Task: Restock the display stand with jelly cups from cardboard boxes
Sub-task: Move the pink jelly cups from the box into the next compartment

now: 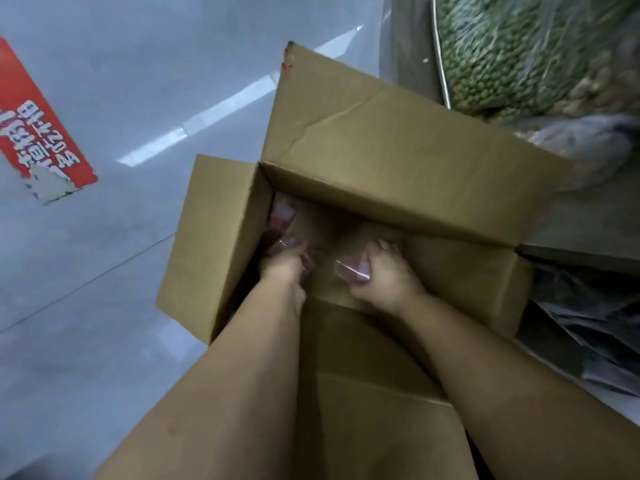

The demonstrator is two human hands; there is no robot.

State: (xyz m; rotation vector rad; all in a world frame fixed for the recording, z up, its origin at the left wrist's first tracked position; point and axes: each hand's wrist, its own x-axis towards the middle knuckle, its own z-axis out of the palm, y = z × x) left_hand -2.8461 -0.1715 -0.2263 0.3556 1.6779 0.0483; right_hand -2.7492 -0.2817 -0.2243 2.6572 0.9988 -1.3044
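Observation:
An open cardboard box (363,140) stands on the floor with its flaps spread. Both my arms reach down into it. My left hand (282,268) grips clear-wrapped jelly cups (287,243) with red and pink lids at the box's left inner side. My right hand (384,271) holds another clear-wrapped jelly cup (349,271) near the box's middle. More red and white cups (284,213) lie in the far left corner of the box. The box's inside is dim and its bottom is partly hidden by my hands.
Grey tiled floor (104,254) spreads to the left, with a torn red sticker (38,133) on it. A metal-rimmed bin of green peas under plastic (519,50) stands at the upper right. Dark plastic-wrapped goods (588,327) lie right of the box.

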